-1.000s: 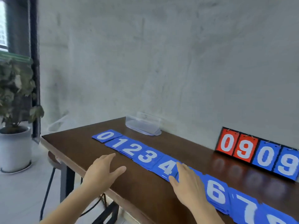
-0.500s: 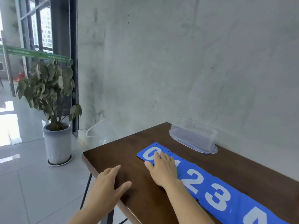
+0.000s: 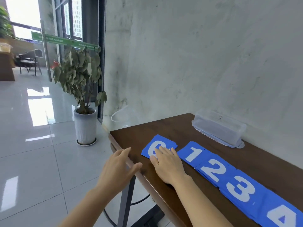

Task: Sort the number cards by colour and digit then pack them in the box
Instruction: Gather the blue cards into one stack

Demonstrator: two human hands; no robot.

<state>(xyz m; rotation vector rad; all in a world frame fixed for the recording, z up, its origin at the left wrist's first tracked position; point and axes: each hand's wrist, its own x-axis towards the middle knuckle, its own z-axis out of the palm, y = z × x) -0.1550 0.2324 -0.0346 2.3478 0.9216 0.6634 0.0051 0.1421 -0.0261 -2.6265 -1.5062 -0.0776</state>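
Low in the middle of the frame, my right hand (image 3: 167, 164) lies flat on the 0 cards (image 3: 157, 140), fingers straight and pressing down, nothing clenched. My left hand (image 3: 118, 167) hovers just off the table's near edge, lower left of that, fingers loose and spread, holding nothing. The blue sorting looks done: 0 sits alone at the row's left end, a small gap from 1 (image 3: 195, 153), and 1, 2 (image 3: 214, 171), 3 (image 3: 241, 189) and 4 (image 3: 283, 217) overlap each other down toward the lower right corner. So I judge I am at the gathering step, starting from 0. Next I probably need to drag this pile to the table (image 3: 164, 128) edge, where my left hand can get under it, or else slide it onto 1; either way I must press evenly so the thin cards don't fan out. The box (image 3: 218, 128) is clear plastic, against the wall at the right middle of the frame, well apart from my hands. Whether its lid is on I cannot tell. Nothing lies between the row and it. No red cards show. A potted plant (image 3: 80, 76) stands on the floor at centre left, out of the way.
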